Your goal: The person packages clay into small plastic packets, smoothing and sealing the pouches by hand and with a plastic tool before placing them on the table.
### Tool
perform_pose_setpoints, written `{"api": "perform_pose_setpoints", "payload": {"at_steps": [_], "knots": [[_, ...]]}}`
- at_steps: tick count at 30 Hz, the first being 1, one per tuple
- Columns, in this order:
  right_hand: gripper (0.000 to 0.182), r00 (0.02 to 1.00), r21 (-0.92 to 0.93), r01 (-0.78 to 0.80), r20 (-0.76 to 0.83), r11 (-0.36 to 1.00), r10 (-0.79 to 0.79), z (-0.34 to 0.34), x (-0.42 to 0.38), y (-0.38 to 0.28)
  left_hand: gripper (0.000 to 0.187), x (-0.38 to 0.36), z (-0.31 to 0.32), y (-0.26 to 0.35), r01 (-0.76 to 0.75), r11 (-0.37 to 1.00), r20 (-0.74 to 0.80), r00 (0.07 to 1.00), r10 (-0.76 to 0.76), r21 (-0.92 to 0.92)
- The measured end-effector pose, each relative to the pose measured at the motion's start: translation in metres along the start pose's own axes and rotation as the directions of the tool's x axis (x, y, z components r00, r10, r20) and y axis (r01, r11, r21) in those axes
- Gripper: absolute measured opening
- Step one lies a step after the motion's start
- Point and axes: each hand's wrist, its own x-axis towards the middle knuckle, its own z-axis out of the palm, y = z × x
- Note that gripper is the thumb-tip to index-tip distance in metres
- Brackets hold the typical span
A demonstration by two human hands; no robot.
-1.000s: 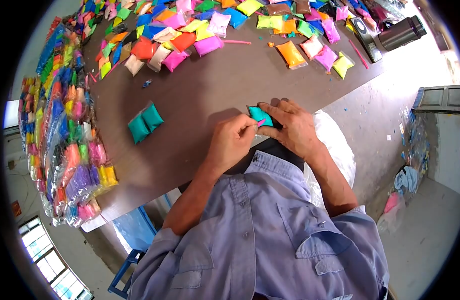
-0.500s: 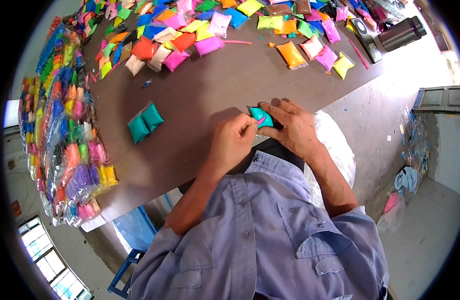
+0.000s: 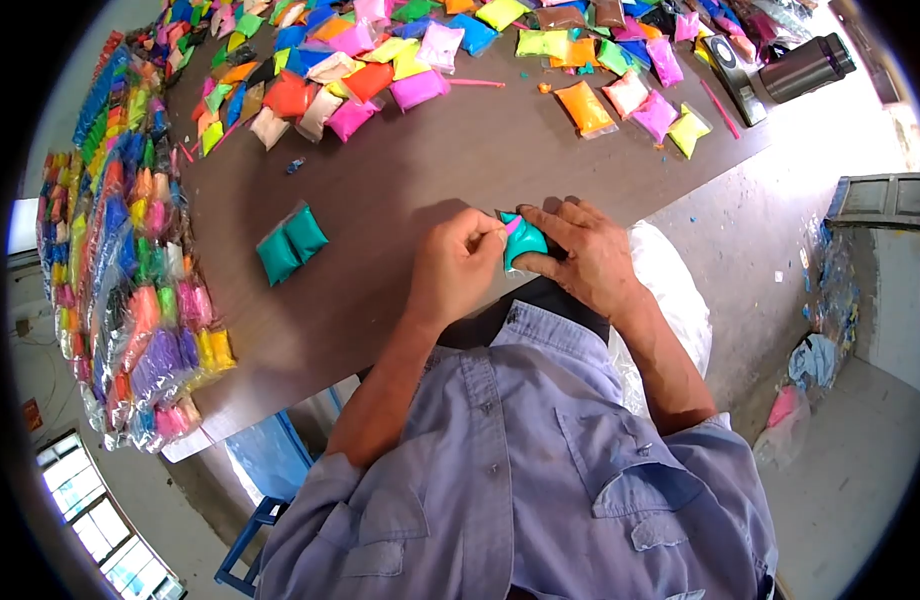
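Observation:
Near the table's front edge, my right hand [image 3: 592, 255] grips a small teal packet [image 3: 525, 243] from its right side, thumb below and fingers above. My left hand [image 3: 460, 262] is pinched closed at the packet's left side around a thin pink tool [image 3: 513, 226], whose tip lies over the teal surface. The fingers hide the rest of the tool. Farther left on the brown table lies a pair of joined teal packets [image 3: 292, 244], touched by neither hand.
Many coloured packets [image 3: 370, 82] cover the back of the table [image 3: 380, 180]. Clear bags of coloured packets [image 3: 140, 270] line the left edge. A dark cylindrical device [image 3: 805, 68] stands at the back right, with a pink stick [image 3: 719, 108] beside it. A blue stool [image 3: 270, 515] is at lower left.
My left hand has shifted slightly left and up, and the pink tool now lies higher on the packet at a different angle. My right hand has hardly moved.

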Motion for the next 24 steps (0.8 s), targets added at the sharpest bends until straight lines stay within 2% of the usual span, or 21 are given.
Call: {"api": "perform_pose_setpoints", "payload": {"at_steps": [4, 9, 10, 11, 12, 13, 14, 15, 16, 18, 20, 21, 23, 24], "knots": [[0.056, 1.000, -0.008, 0.006, -0.003, 1.000, -0.006, 0.002, 0.000, 0.002, 0.008, -0.007, 0.004, 0.004, 0.009, 0.997, 0.040, 0.999, -0.012, 0.081], [0.056, 1.000, 0.032, 0.000, -0.023, 0.999, 0.001, 0.005, -0.001, 0.004, 0.007, -0.011, -0.003, 0.008, -0.009, 0.998, 0.086, 0.996, 0.004, 0.062], [0.056, 1.000, 0.031, -0.004, -0.026, 1.000, 0.005, 0.004, -0.002, 0.002, 0.005, -0.007, -0.005, 0.010, -0.064, 0.988, 0.025, 0.998, 0.061, 0.142], [0.054, 0.994, 0.135, -0.095, -0.033, 0.986, 0.101, 0.003, -0.003, -0.002, 0.004, -0.004, -0.005, 0.012, -0.112, 0.969, -0.032, 0.992, 0.122, 0.222], [0.052, 0.981, 0.239, -0.180, -0.030, 0.954, 0.192, 0.002, -0.003, -0.005, 0.004, -0.002, -0.005, 0.012, -0.113, 0.969, -0.031, 0.992, 0.123, 0.221], [0.052, 0.981, 0.238, -0.178, -0.032, 0.955, 0.191, 0.007, -0.007, -0.003, 0.002, 0.000, -0.005, 0.012, -0.203, 0.936, -0.022, 0.976, 0.218, 0.289], [0.046, 0.982, 0.227, -0.108, -0.129, 0.968, 0.140, 0.016, -0.013, 0.003, 0.003, 0.001, -0.005, 0.013, -0.288, 0.889, -0.006, 0.951, 0.310, 0.355], [0.040, 0.970, 0.211, -0.041, -0.225, 0.977, 0.089, 0.021, -0.015, 0.005, 0.003, 0.002, -0.003, 0.014, -0.290, 0.888, -0.003, 0.950, 0.311, 0.357], [0.040, 0.970, 0.213, -0.043, -0.227, 0.976, 0.092, 0.024, -0.018, 0.008, 0.003, 0.002, -0.001, 0.016, -0.319, 0.876, 0.001, 0.940, 0.342, 0.362], [0.029, 0.936, 0.109, 0.138, -0.339, 0.984, -0.093, 0.028, -0.022, 0.011, 0.006, 0.001, 0.001, 0.019, -0.348, 0.863, 0.010, 0.929, 0.370, 0.368], [0.026, 0.923, 0.093, 0.153, -0.369, 0.984, -0.109, 0.033, -0.025, 0.013, 0.003, 0.001, 0.000, 0.021, -0.443, 0.768, 0.085, 0.884, 0.459, 0.462], [0.023, 0.909, 0.073, 0.173, -0.396, 0.982, -0.131, 0.035, -0.025, 0.013, 0.003, 0.002, 0.000, 0.021, -0.444, 0.767, 0.090, 0.884, 0.458, 0.462], [0.023, 0.906, 0.065, 0.177, -0.400, 0.982, -0.137, 0.035, -0.026, 0.012, 0.005, 0.006, -0.001, 0.019, -0.499, 0.653, 0.198, 0.854, 0.481, 0.569], [0.022, 0.904, 0.055, 0.182, -0.402, 0.982, -0.145, 0.035, -0.026, 0.012, 0.005, 0.009, -0.001, 0.021, -0.501, 0.652, 0.201, 0.854, 0.480, 0.570]]}}
